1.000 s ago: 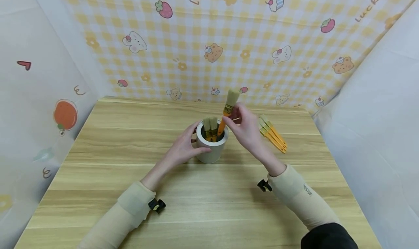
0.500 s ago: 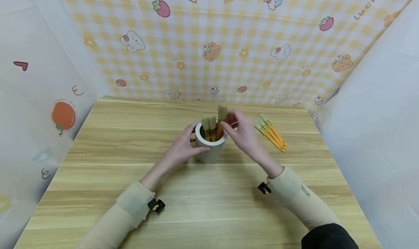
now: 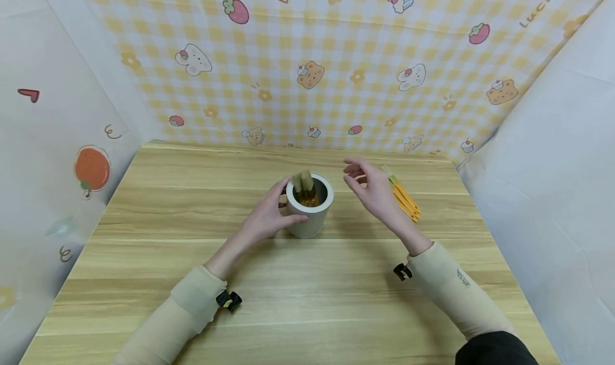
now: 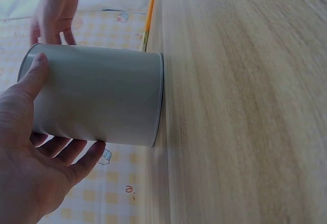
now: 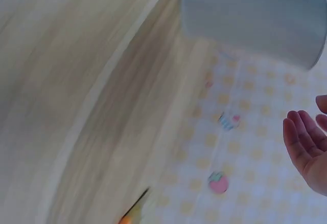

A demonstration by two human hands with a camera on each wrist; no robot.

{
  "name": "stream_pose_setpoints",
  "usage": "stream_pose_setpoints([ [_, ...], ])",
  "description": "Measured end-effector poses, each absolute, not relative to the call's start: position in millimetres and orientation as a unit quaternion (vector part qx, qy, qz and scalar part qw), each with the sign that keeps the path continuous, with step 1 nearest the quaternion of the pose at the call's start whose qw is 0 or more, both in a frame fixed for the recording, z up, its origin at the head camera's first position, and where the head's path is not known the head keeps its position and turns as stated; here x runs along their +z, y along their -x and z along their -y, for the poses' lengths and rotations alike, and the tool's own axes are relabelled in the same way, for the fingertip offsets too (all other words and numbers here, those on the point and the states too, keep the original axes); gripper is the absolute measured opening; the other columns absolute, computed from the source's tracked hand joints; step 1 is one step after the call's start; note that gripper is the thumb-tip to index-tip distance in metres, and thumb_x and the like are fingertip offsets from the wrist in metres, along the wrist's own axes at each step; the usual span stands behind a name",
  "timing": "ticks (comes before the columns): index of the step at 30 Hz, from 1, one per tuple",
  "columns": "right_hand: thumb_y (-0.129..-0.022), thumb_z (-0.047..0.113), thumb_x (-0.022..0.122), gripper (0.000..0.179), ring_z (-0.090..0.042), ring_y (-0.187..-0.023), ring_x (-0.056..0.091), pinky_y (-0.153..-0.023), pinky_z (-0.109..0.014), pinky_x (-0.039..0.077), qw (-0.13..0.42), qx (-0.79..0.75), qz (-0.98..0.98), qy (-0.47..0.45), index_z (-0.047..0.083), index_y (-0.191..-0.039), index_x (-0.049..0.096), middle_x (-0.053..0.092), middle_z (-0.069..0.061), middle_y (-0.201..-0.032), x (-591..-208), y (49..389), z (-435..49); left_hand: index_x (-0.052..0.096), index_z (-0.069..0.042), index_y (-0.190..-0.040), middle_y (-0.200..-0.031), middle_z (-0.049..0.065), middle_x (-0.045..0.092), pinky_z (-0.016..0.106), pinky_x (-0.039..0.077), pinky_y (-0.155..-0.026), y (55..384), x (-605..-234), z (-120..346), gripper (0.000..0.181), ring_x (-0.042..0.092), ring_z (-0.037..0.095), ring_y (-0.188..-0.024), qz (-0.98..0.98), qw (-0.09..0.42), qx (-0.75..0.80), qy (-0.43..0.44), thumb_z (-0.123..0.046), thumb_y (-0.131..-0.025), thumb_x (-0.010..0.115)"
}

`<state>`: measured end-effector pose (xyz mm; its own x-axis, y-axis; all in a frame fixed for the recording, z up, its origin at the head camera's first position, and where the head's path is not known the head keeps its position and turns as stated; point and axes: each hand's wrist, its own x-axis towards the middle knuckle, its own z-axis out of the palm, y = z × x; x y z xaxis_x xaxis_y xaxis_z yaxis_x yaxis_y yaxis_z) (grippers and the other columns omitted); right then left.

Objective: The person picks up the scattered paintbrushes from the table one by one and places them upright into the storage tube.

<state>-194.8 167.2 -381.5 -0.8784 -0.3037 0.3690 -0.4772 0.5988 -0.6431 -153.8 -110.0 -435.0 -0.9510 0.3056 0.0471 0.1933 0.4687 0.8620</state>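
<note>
A pale grey can (image 3: 309,226) stands upright on the table, its open top facing up. My left hand (image 3: 263,215) holds its left side, thumb across the front and fingers round the back; the left wrist view shows the same grip on the can (image 4: 97,96). Inside, paint brushes (image 3: 306,182) with tan bristles lean together at the left of the opening, bristles up. To the right of the can hangs my right hand (image 3: 377,191), fingers loosely bent and holding nothing. Partly behind it, several orange-handled paint brushes (image 3: 405,198) lie on the table.
The wooden table (image 3: 288,311) ends at a checked cloth backdrop (image 3: 269,61). White cloth sides (image 3: 552,183) close in left and right. A dark clip-like device sits at each sleeve cuff.
My right hand lowered a paint brush into the can, let go of it and drew back to the right. The brushes inside now lean closer together; my left hand has stayed on the can.
</note>
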Motion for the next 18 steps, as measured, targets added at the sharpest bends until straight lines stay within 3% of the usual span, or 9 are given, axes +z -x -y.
stream_pose_setpoints([
  [5, -0.1, 0.007, 0.066, 0.04, -0.031, -0.102, 0.072, -0.085, -0.047, 0.064, 0.089, 0.379, 0.897, -0.209, 0.006, -0.139, 0.061, 0.073, -0.017, -0.115, -396, 205, -190, 0.025, -0.027, -0.164, -0.165, 0.005, 0.038, 0.059, 0.045, -0.117, 153, -435, 111, 0.108, 0.051, 0.036, -0.142, -0.861, 0.055, 0.485, -0.143, -0.051, -0.078, 0.087],
  [11, -0.099, 0.003, 0.065, 0.044, -0.037, -0.107, 0.069, -0.089, -0.052, 0.062, 0.043, 0.365, 0.913, -0.18, 0.003, -0.142, 0.057, 0.069, -0.025, -0.12, -417, 220, -216, 0.025, -0.029, -0.163, -0.163, 0.005, 0.04, 0.056, 0.052, -0.111, 153, -436, 112, 0.107, 0.06, 0.038, -0.133, -0.851, 0.056, 0.501, -0.147, -0.048, -0.079, 0.088],
  [18, -0.097, 0.002, 0.065, 0.051, -0.047, -0.114, 0.065, -0.098, -0.059, 0.057, -0.001, 0.304, 0.941, -0.149, -0.004, -0.146, 0.051, 0.064, -0.032, -0.128, -434, 228, -243, 0.024, -0.029, -0.164, -0.165, 0.005, 0.038, 0.061, 0.042, -0.118, 153, -435, 112, 0.108, 0.047, 0.035, -0.146, -0.863, 0.055, 0.482, -0.144, -0.053, -0.079, 0.086],
])
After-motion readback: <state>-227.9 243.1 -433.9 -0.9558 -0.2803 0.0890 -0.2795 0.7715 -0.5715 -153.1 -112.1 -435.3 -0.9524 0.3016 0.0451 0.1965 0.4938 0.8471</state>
